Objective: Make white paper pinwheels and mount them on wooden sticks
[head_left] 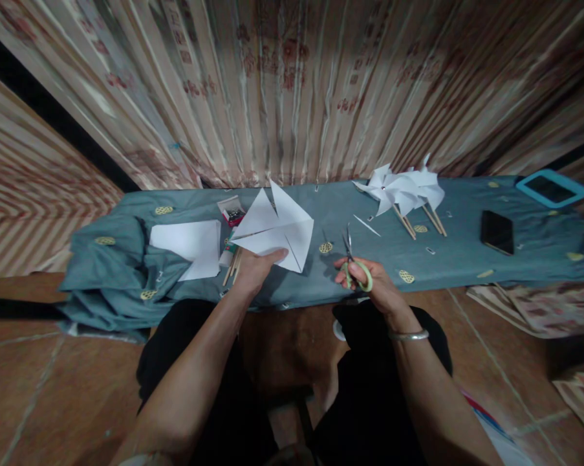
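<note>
My left hand [259,266] grips a white sheet of paper [294,226], thumb on top and the other fingers beneath it. Slits run from the sheet's corners in toward its middle. In my right hand [376,281] is a pair of scissors [358,272] with light green handles, my fingers around the loops and the blades pointing away from me. The scissors are apart from the paper. Just left of the held sheet lie a small red box [233,217] with tiny items in it and some wooden sticks [231,268], partly covered by my hand and the paper.
A stack of white paper [189,239] lies on the green cloth [292,294] at left. Paper pinwheels [403,188] on wooden sticks lie at the back right, near a thin paper strip [367,225]. Farther right are a dark phone [497,232] and a blue-framed device [552,188]. A curtain [292,97] hangs behind.
</note>
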Demonstrator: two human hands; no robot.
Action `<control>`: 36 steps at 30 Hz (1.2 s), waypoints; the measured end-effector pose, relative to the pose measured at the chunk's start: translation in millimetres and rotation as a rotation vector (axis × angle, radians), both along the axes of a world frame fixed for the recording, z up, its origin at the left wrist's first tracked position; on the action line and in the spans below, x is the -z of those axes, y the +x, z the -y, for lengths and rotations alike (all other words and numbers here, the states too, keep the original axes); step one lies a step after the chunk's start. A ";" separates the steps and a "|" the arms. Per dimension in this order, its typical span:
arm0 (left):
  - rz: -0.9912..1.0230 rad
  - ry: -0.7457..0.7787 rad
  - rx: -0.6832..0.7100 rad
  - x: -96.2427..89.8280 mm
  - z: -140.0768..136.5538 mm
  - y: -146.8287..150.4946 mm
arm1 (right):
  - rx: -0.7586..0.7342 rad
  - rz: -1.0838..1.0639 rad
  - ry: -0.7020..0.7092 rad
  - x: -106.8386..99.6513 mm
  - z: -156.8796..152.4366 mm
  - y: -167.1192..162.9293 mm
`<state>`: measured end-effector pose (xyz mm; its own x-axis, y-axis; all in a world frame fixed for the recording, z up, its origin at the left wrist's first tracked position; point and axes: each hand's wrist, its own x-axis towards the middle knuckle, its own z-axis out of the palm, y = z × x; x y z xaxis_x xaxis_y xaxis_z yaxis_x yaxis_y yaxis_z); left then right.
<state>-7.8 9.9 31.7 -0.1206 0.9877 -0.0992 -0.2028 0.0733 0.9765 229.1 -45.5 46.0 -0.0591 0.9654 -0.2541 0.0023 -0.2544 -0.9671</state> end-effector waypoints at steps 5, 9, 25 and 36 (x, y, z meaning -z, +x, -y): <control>-0.102 -0.042 0.122 -0.9 7.9 0.8 | 0.334 -0.003 0.171 6.7 -17.0 3.0; -0.121 -0.093 0.201 -1.3 10.6 2.6 | 0.361 0.025 0.179 9.4 -25.0 3.9; -0.087 -0.244 0.232 -3.7 14.2 6.2 | 0.188 -0.030 0.084 8.0 -25.2 0.5; 0.323 -0.183 0.374 -13.0 14.3 12.9 | 0.422 -0.109 0.064 15.0 -32.6 -21.7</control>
